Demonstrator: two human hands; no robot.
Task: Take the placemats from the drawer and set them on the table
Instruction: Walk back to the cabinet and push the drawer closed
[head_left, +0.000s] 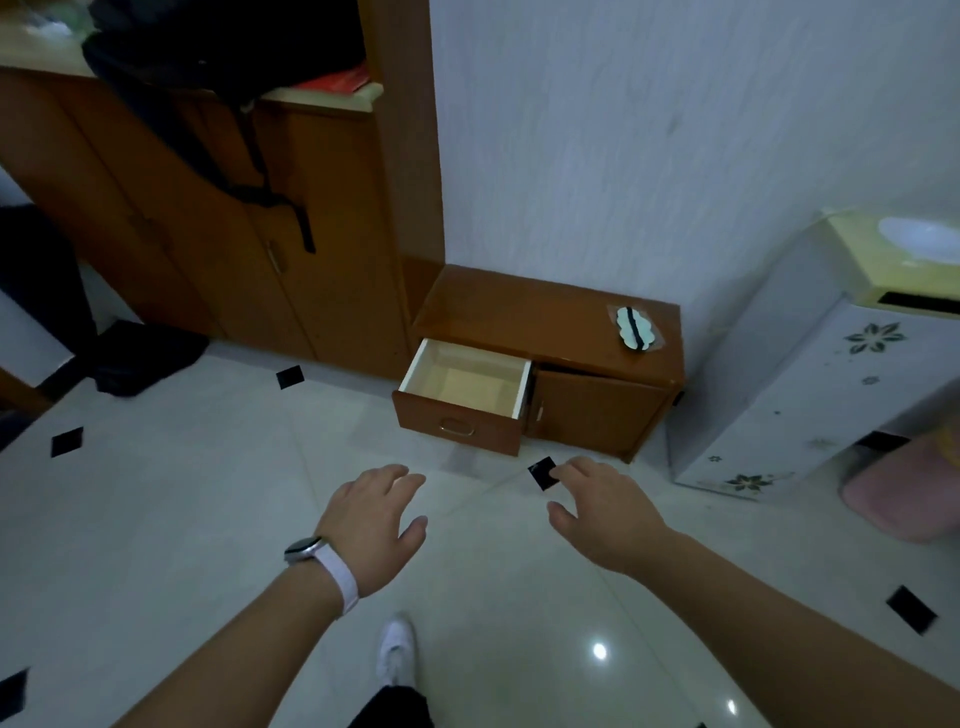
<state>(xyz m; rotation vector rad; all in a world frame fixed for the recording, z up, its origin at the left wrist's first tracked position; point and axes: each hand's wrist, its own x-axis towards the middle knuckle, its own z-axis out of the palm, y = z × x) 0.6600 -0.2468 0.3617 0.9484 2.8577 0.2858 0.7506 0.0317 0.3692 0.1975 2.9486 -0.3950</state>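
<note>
Fingers (401, 474) of the left hand (374, 512), a white-strapped watch (311, 551) at its wrist, lie loosely apart, palm down, holding nothing above the tiled floor (208, 519). Beyond and between both hands the drawer (483, 434) stands pulled out of a low brown cabinet (545, 312), its pale inside showing. The right hand (605, 512) is likewise slack and spread, gripping nothing, fingertips over a black floor tile (543, 475). Farther right, on the cabinet top, lies a cloud-shaped patch (635, 327); whether it is a placemat I cannot tell.
</note>
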